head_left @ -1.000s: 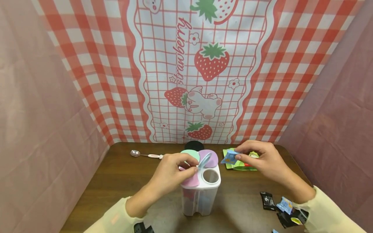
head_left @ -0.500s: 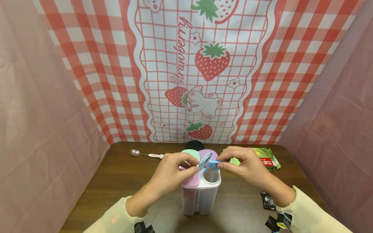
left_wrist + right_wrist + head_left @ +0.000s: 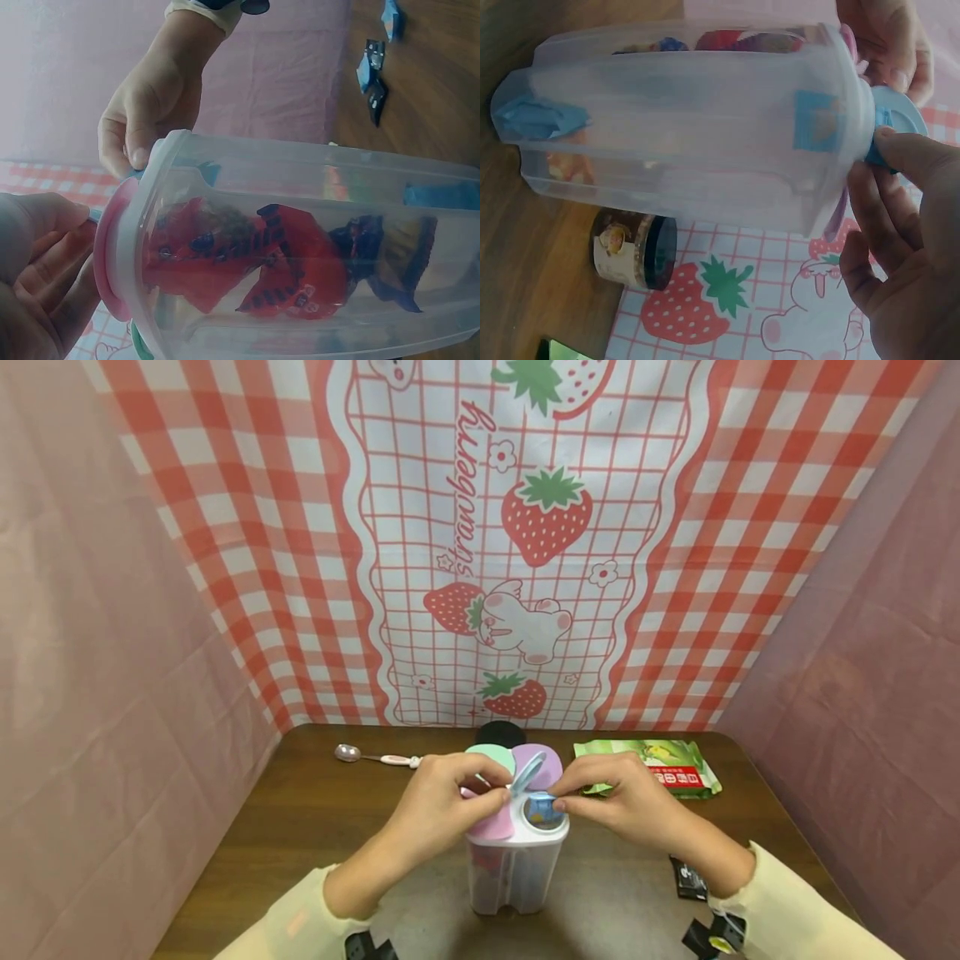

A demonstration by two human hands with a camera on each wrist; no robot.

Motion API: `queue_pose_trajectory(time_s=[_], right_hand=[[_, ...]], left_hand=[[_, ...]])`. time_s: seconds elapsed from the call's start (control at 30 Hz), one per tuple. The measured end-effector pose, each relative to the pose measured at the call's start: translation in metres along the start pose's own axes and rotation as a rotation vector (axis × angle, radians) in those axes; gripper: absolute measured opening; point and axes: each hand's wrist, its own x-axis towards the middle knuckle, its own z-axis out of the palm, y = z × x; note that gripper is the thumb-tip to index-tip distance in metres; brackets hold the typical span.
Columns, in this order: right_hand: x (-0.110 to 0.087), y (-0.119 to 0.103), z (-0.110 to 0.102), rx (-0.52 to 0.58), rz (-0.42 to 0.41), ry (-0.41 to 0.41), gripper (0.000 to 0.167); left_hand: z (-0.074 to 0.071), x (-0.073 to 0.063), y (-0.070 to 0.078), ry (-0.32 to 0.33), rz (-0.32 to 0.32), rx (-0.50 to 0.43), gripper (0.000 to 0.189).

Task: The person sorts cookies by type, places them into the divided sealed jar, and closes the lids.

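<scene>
A clear plastic storage container (image 3: 517,881) stands upright on the table, its white top fitted with pink, mint, purple and light blue flip lids. My left hand (image 3: 450,793) pinches the raised light blue lid (image 3: 529,771) between thumb and fingertips. Between the thumb and finger of my right hand (image 3: 626,793) is a small blue wrapped packet (image 3: 542,808), dipping into the round opening under that lid. Its lower part (image 3: 816,120) shows through the clear wall in the right wrist view. Another blue packet (image 3: 540,118) lies at the container's bottom. Red wrapped packets (image 3: 202,247) fill a neighbouring compartment.
A green package (image 3: 693,768) lies at the back right, and a spoon (image 3: 384,760) at the back left. Behind the container stands a jar with a black lid (image 3: 501,732). Small black and blue packets (image 3: 371,64) lie on the table near my right forearm.
My right hand has carried the blue packet left from over the green package, then lowered it into the round opening. The left hand still holds the lid up.
</scene>
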Motion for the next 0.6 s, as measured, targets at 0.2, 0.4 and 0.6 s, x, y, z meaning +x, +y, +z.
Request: queue_pose_trajectory(time_s=[0.2, 0.4, 0.6], right_hand=[[0.0003, -0.0011, 0.0061, -0.053, 0.028, -0.04, 0.016], [-0.0012, -0.0017, 0.0088, -0.06, 0.106, -0.063, 0.012], [-0.0003, -0.0015, 0.0087, -0.087, 0.097, -0.117, 0.01]], left_hand=[[0.0002, 0.0002, 0.0007, -0.001, -0.002, 0.006, 0.009], [-0.0003, 0.0002, 0.0012, -0.005, -0.01, 0.001, 0.009], [-0.0012, -0.0001, 0.0007, -0.002, -0.014, -0.011, 0.009]])
